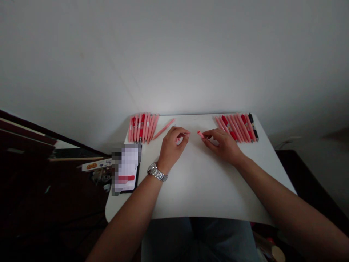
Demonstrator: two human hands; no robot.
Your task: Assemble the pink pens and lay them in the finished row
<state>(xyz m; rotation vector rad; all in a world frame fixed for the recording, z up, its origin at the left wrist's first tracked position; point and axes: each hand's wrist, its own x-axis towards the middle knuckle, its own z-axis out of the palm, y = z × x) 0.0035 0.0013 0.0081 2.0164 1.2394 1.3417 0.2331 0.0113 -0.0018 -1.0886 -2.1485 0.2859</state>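
Note:
My left hand (173, 142), with a metal watch (157, 172) on the wrist, is closed in a pinch on a small pink pen part (185, 135) above the white table (199, 182). My right hand (222, 142) is curled round a pink pen (201, 134) whose tip points toward the left hand. The two hands are a short gap apart at the table's middle. A row of pink and red pens (142, 127) lies at the far left. One loose pink pen (164, 128) lies beside it. Another row of pens (237, 127) lies at the far right.
A phone (127, 168) lies at the table's left edge. A white wall rises right behind the table. Dark furniture and clutter (95, 167) stand to the left. My lap shows under the near edge.

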